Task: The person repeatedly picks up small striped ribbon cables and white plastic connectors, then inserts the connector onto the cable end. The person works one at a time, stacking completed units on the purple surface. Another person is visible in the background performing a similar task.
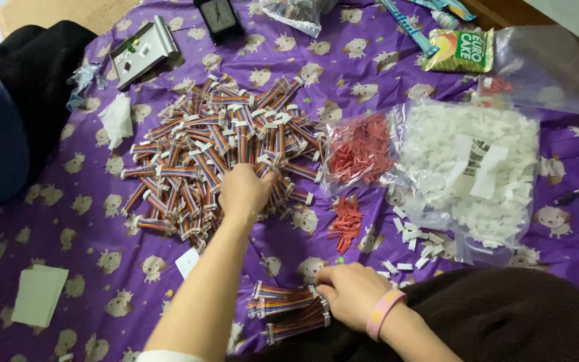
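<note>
The left hand (244, 191) is reaching out over a purple cloth (343, 74) printed with small cartoon animals, and it is resting on the near edge of a big pile of striped ribbon cables (216, 151) with white end plugs. Its fingers are curling down into the pile, but whether the grip is closed on a cable I cannot tell, since the fingertips are hidden among the cables.

The right hand (351, 291), wearing a pink wristband (383, 313), is lying near the bottom edge of the cloth. It is pressing against a small stack of the same cables (288, 310) laid side by side; the fingers are bent, with the thumb and fingertips touching the stack's right end, and I cannot tell whether they are gripping it.

Between the two hands a little heap of red plastic pieces (346, 221) is lying loose. Just beyond it a clear bag of red pieces (360, 149) is sitting beside a larger clear bag of white pieces (477, 171), with a few white pieces spilling out near the right hand. A stack of pale cards (38, 295) is lying toward the left bottom corner.
</note>
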